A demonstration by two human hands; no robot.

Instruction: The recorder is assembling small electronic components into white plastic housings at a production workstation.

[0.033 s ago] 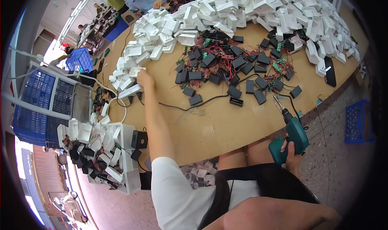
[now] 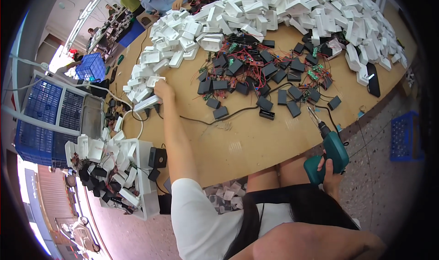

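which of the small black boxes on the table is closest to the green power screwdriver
The black box just above the screwdriver held in the right hand; it lies apart at the cluster's lower right edge.

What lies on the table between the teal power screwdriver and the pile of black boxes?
In the head view, bare wooden table and one black cable lie between the power screwdriver, held by the right hand, and the black boxes.

Left hand (image 2: pixel 163 89) stretched far out across the wooden counter (image 2: pixel 256 141), fingers (image 2: pixel 157 83) on a white plastic housing (image 2: pixel 147 103) at the near end of a long heap of white housings (image 2: pixel 283 13). Right hand (image 2: pixel 330 175) low beside the lap, gripping a teal cordless screwdriver (image 2: pixel 331 152), bit pointing up toward the counter edge. Black modules with red wires (image 2: pixel 256 72) scattered mid-counter. White bin of parts (image 2: pixel 114 173) at left, blue crates (image 2: pixel 41 118) beyond.
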